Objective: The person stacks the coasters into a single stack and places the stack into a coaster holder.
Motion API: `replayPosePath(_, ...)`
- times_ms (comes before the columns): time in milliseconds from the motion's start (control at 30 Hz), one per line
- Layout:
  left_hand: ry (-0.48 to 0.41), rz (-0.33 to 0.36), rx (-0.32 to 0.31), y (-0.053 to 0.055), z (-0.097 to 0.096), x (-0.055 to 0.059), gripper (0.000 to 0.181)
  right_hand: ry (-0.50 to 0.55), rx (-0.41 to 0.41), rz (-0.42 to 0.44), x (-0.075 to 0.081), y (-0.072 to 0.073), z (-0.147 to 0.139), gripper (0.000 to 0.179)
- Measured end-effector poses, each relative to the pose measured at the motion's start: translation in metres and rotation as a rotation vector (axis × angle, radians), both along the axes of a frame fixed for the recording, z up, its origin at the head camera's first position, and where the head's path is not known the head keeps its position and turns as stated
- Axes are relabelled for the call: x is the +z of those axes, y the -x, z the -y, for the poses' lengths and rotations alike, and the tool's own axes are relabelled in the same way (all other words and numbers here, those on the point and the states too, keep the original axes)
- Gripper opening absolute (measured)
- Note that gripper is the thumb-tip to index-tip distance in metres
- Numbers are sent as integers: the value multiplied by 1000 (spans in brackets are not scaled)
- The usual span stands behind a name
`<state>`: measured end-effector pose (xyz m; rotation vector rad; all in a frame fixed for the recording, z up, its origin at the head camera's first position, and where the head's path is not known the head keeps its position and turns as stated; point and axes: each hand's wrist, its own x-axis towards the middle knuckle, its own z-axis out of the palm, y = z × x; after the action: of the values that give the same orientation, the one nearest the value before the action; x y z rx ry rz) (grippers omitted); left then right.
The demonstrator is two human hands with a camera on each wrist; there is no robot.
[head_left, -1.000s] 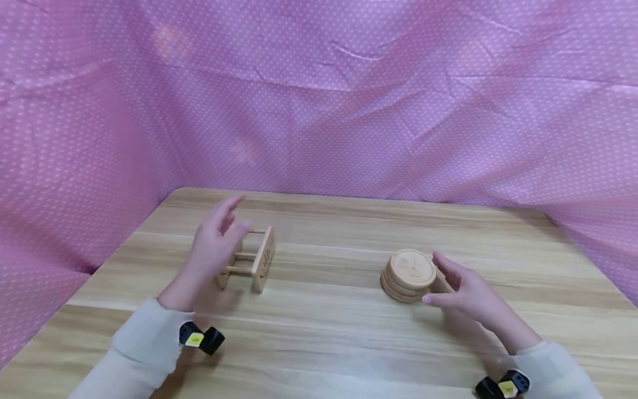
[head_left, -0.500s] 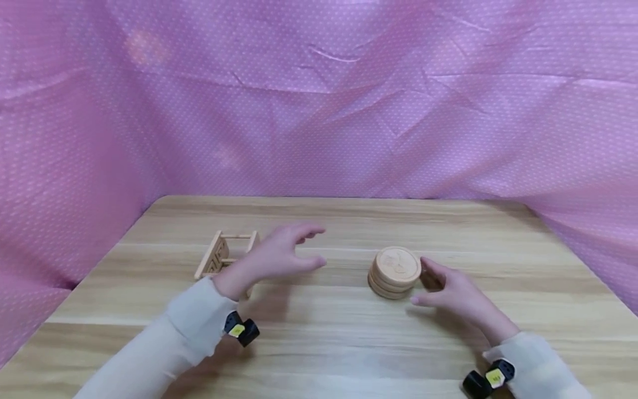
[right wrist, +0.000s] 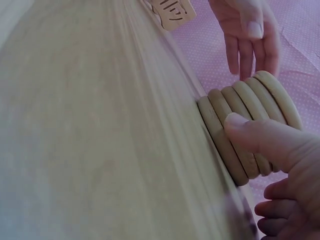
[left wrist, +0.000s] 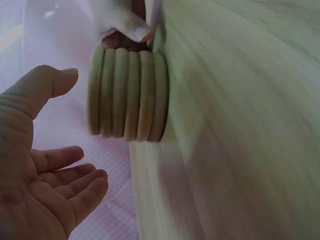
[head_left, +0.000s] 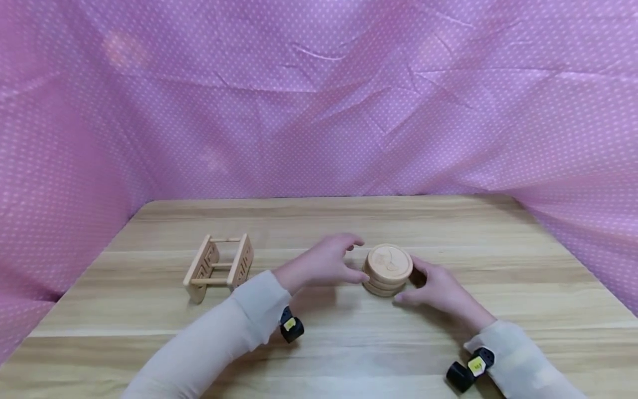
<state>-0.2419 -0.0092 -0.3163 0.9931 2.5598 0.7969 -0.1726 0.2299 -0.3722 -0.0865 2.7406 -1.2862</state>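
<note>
A stack of several round wooden coasters [head_left: 389, 265] sits on the table, its top one bearing a carved picture. At the stack's left side is my left hand [head_left: 326, 261], thumb and fingers spread; the left wrist view shows a gap between this hand [left wrist: 47, 165] and the coasters [left wrist: 127, 95]. My right hand [head_left: 441, 289] stands close on the other side with thumb and fingers apart. Seen from the right wrist, its thumb overlaps the coasters [right wrist: 255, 100]; whether it touches them I cannot tell.
A small wooden rack [head_left: 242, 261] with cut-out side panels and dowel bars stands on the left of the wooden table [head_left: 319, 354]. Pink dotted cloth [head_left: 279, 111] hangs behind the table and along its sides.
My left hand has moved right, from the rack across to the coaster stack. The right hand remains beside the stack. The head view has shifted a little to the right.
</note>
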Motion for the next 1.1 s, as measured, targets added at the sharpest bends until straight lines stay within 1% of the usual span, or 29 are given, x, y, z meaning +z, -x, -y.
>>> replayPosePath(33,11,2,-3,1,-3,-1,79,-9,1,-6,0,1,1,103)
replayPosePath(67,20,3,-7,1,-7,-2,80,4,-1,-4,0,1,2,103)
replayPosePath(167,32,14,-13,3,-17,-5,84,-11,-16,-40,-2,3,4,100)
replayPosePath(333,-1,8,-33,7,-34,-9,87,-21,-30,-108,-7,5,6,95)
replayPosePath(433,-18,-7,-49,8,-42,-11,88,0,-20,-111,-9,5,9,94)
replayPosePath(533,-31,-17,-61,8,-47,-13,93,28,-18,-103,-9,6,11,92)
replayPosePath(633,-37,-43,-76,7,-51,-13,99,14,-30,-113,-9,6,11,91)
replayPosePath(767,-53,-39,-57,5,-53,-14,98,4,-26,-119,-8,6,11,90)
replayPosePath(933,-91,15,-3,4,-50,-17,95,42,12,-121,-8,11,16,95)
replayPosePath(1100,-116,15,3,5,-49,-22,96,68,27,-150,-10,15,19,101)
